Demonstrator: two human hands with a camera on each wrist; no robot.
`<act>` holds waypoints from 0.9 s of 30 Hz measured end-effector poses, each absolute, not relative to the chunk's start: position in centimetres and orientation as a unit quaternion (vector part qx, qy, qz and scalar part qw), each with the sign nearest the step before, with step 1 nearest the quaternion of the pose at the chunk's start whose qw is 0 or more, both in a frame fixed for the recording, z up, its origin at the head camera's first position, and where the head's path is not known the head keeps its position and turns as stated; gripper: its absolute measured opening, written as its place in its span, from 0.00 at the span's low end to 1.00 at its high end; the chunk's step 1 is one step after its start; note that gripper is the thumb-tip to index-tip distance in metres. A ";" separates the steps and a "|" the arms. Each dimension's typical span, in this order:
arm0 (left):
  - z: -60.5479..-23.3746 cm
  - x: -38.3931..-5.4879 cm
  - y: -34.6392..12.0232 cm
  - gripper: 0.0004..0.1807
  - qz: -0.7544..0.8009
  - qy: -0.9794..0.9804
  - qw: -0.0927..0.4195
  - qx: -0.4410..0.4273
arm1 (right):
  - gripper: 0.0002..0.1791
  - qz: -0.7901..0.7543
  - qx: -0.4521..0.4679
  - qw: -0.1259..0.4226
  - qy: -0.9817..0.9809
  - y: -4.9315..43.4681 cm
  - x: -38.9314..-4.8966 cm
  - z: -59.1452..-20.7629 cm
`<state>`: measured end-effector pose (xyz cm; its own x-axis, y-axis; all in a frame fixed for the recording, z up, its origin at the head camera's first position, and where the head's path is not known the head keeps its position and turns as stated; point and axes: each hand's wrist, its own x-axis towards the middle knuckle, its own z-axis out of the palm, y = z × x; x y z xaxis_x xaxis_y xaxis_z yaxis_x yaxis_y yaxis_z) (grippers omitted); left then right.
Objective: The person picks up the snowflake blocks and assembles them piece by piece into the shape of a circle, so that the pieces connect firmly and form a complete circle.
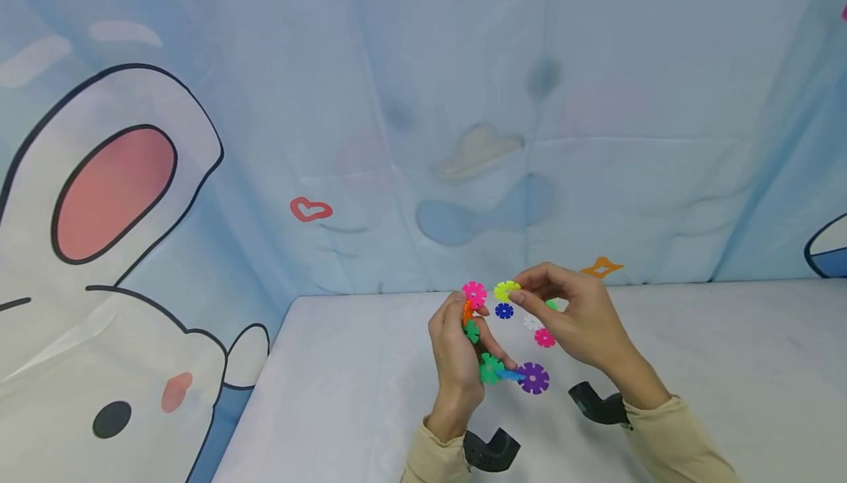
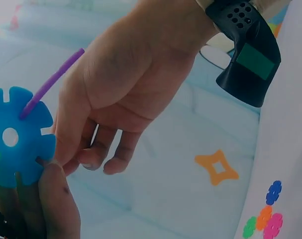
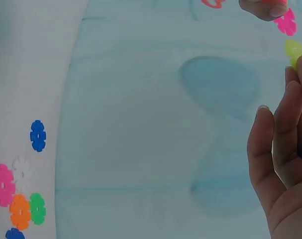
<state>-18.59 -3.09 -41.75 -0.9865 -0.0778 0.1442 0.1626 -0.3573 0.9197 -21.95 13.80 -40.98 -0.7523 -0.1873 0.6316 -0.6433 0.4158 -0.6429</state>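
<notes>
My left hand [image 1: 455, 356] grips a chain of interlocking snowflake discs. At its top end a pink disc [image 1: 474, 294] joins an edge-on orange disc [image 1: 467, 313]; green discs follow. A blue disc [image 2: 24, 142], broad in the left wrist view, links to a purple disc [image 1: 533, 378] at the lower end. My right hand [image 1: 582, 317] pinches a yellow disc [image 3: 293, 50] between thumb and forefinger. The yellow disc is just right of the pink one, with a small gap between them in the head view. The fingers partly cover the chain's middle.
Several loose discs lie on the white table [image 1: 370, 380] beyond the hands, among them a dark blue disc [image 1: 504, 311], a pink one [image 1: 545, 337] and an orange one [image 3: 20, 212]. A light blue printed curtain [image 1: 430, 101] hangs behind the table. Each wrist carries a black camera mount [image 1: 492, 451].
</notes>
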 end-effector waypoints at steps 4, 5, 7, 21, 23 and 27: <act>-41.6 -18.5 -3.1 0.23 -0.822 -0.564 0.069 -0.035 | 0.11 0.477 0.262 0.252 -0.800 13.7 -21.8 -40.7; -41.6 -18.5 -3.1 0.23 -0.821 -0.565 0.069 -0.035 | 0.11 0.478 0.263 0.255 -0.798 13.7 -21.7 -40.7; -41.5 -18.5 -3.1 0.23 -0.820 -0.567 0.070 -0.036 | 0.12 0.479 0.265 0.260 -0.795 13.6 -21.6 -40.6; -41.3 -18.2 -3.0 0.25 -0.804 -0.587 0.084 -0.044 | 0.16 0.474 0.287 0.294 -0.779 13.2 -21.4 -40.4; -41.3 -18.2 -3.0 0.25 -0.801 -0.591 0.087 -0.044 | 0.17 0.473 0.291 0.295 -0.777 13.2 -21.3 -40.3; -41.1 -18.2 -3.0 0.25 -0.794 -0.600 0.091 -0.047 | 0.17 0.474 0.296 0.295 -0.775 13.2 -21.3 -40.2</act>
